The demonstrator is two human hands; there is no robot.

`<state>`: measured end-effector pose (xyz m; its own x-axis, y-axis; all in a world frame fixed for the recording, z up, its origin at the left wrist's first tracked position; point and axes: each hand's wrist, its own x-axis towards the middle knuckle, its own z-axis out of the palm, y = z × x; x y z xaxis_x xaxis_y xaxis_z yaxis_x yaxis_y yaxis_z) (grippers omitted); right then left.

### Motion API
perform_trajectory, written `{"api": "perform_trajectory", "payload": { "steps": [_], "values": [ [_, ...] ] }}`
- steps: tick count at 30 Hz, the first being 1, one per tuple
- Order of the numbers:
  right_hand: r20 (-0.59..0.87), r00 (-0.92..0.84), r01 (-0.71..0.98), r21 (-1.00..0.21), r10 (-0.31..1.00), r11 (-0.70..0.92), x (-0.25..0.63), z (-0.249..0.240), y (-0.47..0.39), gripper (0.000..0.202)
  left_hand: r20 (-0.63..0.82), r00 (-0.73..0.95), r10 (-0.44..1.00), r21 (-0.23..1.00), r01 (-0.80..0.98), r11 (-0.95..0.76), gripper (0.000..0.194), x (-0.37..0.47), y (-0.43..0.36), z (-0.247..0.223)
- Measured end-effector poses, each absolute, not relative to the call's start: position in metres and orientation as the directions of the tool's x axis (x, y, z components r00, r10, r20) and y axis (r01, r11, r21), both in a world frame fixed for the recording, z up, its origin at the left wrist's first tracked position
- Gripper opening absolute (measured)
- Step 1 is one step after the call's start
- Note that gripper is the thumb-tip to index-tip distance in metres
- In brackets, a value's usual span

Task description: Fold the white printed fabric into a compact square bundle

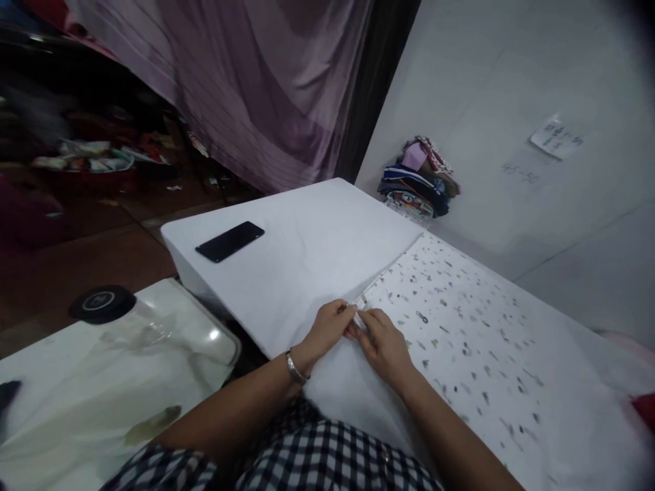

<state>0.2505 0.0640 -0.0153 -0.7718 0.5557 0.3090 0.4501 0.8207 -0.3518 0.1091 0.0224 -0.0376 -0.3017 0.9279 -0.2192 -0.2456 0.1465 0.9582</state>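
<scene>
White cloth (pixel 307 266) covers the near-left part of the table, and a speckled printed fabric (pixel 460 327) lies against it toward three o'clock; the two meet along an edge (pixel 389 269) running from my hands up toward one o'clock. My left hand (pixel 330 327) and right hand (pixel 381 341) sit together at the near end of that edge, fingertips touching, both pinched shut on a small fold of the fabric edge between them. What exactly is inside the pinch is too small to tell.

To do this well, I judge I should keep both pinches close together so the two layers stay matched, pull the edge lightly taut toward me, and not drag the white cloth, which already shows soft wrinkles near my wrists. The seam line ahead looks straight, so working along it toward one o'clock in short grips seems safest.

Counting: two hands, one bracelet (pixel 295 368) on the left wrist, one black phone (pixel 230 241) at ten o'clock on the white cloth, one stack of folded fabrics (pixel 417 177) at one o'clock by the wall, one paper note (pixel 555 138) on the wall at two o'clock, one round black disc (pixel 102 303) at nine o'clock on a glossy white surface (pixel 76 382).
</scene>
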Motion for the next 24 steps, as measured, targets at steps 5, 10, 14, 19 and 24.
{"api": "perform_trajectory", "payload": {
  "steps": [5,10,14,19,24],
  "values": [
    [0.337,-0.766,0.515,-0.189,0.548,0.836,0.287,-0.026,0.048,0.046,-0.298,-0.372,0.879,0.947,-0.228,0.225,0.025,0.104,0.028,-0.034],
    [0.337,-0.71,0.619,-0.121,0.618,0.776,0.363,-0.044,0.026,0.041,-0.357,-0.366,0.859,0.926,-0.264,0.271,0.023,0.101,0.03,-0.026],
    [0.343,-0.606,0.738,-0.094,0.718,0.668,0.431,-0.053,0.003,0.035,-0.362,-0.367,0.857,0.926,-0.245,0.286,0.02,0.099,0.03,-0.022],
    [0.345,-0.448,0.86,-0.089,0.825,0.503,0.509,-0.052,-0.03,0.032,-0.349,-0.369,0.861,0.936,-0.176,0.304,0.018,0.094,0.035,-0.015],
    [0.369,-0.246,0.92,-0.203,0.896,0.336,0.56,-0.051,-0.056,0.029,-0.409,-0.37,0.834,0.912,-0.205,0.356,0.016,0.094,0.046,-0.006]
  ]
}}
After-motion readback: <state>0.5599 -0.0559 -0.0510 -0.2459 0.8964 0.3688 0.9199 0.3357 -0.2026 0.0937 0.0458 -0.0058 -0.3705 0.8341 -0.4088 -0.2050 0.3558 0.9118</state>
